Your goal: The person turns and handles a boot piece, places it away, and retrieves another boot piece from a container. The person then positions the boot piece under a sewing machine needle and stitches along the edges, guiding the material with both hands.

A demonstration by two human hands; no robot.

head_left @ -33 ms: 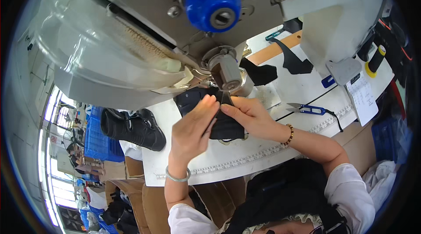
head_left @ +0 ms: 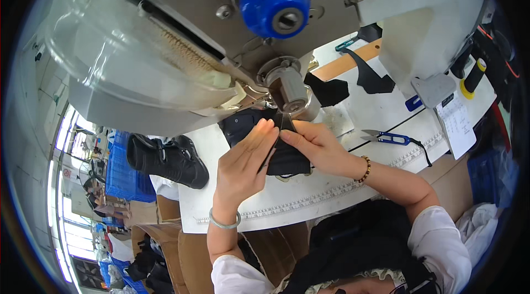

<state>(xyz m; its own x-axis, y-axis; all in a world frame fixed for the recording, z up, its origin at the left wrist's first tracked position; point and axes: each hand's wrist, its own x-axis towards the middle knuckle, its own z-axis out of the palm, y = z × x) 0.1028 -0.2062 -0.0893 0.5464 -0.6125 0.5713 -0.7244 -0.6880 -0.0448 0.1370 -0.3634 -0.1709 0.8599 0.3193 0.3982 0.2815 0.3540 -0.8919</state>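
Both my hands are at a black shoe upper [head_left: 288,160] under the head of a sewing machine [head_left: 215,35]. My left hand [head_left: 243,162] is on its left side, fingers straight and pressed together, with a black edge showing between fingers and thumb. From the right, my right hand [head_left: 323,146] pinches the piece between thumb and bent forefinger. Their fingertips nearly meet just below the metal presser part [head_left: 290,92]. The stitching point is hidden behind that part. More of the black material [head_left: 243,124] lies beyond my left fingertips.
A black ankle-high shoe [head_left: 165,160] stands left on the white table [head_left: 221,200]. To the right lie blue-handled thread snips [head_left: 392,138], black cut pieces [head_left: 371,76], a thread cone [head_left: 472,79] and a paper slip [head_left: 455,126]. A blue knob [head_left: 274,5] juts from the machine.
The machine head appears shifted slightly right in the view. My left hand has turned slightly, its fingers a little further right. Both hands stay at the black shoe upper.
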